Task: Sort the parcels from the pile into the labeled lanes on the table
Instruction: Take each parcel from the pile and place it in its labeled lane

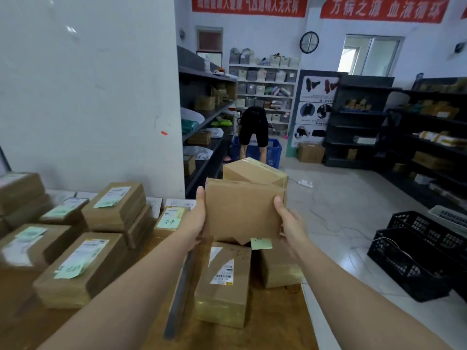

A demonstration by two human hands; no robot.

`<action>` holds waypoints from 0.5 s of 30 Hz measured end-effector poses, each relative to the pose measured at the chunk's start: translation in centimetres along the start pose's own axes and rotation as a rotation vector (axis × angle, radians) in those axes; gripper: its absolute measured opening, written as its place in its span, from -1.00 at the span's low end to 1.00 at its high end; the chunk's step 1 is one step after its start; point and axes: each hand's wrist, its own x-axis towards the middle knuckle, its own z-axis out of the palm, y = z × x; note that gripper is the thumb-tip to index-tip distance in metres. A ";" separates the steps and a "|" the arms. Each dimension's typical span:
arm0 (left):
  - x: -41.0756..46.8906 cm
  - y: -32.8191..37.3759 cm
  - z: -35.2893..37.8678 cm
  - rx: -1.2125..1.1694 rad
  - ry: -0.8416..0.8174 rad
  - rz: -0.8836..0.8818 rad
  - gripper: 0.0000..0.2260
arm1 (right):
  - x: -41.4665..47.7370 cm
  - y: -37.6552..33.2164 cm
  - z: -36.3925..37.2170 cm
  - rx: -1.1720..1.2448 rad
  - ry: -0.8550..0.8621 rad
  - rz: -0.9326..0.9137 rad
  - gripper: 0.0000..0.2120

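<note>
Wooden table [265, 332], centre frame: left hand [195, 221] and right hand [290, 224] grip parcel [242, 210] by opposite side edges, thumbs on its face. Likely stiff, light; edges suit.

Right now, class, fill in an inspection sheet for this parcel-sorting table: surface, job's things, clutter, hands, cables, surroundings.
Surface: wooden table, mostly under boxes.
Job's things: held parcel raised above the table; labelled parcels stacked at left.
Clutter: green note at the held parcel's lower edge; grey strip on the table.
Hands: left hand and right hand grip the held parcel's sides.
Cables: thin cord apparently over the black crates.
Surroundings: dark shelving, wall clock, person bending.
</note>
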 end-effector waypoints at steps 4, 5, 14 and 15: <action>0.3 0.7 -1.5 -0.064 -0.058 0.078 -0.11 | -0.2 0.3 1.6 -0.064 0.000 -0.012 -0.63; -0.2 0.9 -1.7 -0.067 -0.096 0.103 -0.25 | -0.2 0.3 2.0 -0.070 0.011 -0.010 -0.58; -0.2 0.4 -5.3 -0.108 -0.127 -0.151 -0.42 | -0.6 -0.5 3.8 0.076 -0.057 0.073 -0.42; -0.1 0.2 -5.7 -0.145 -0.134 -0.220 -0.34 | -0.7 -0.6 4.0 0.109 -0.090 0.074 -0.44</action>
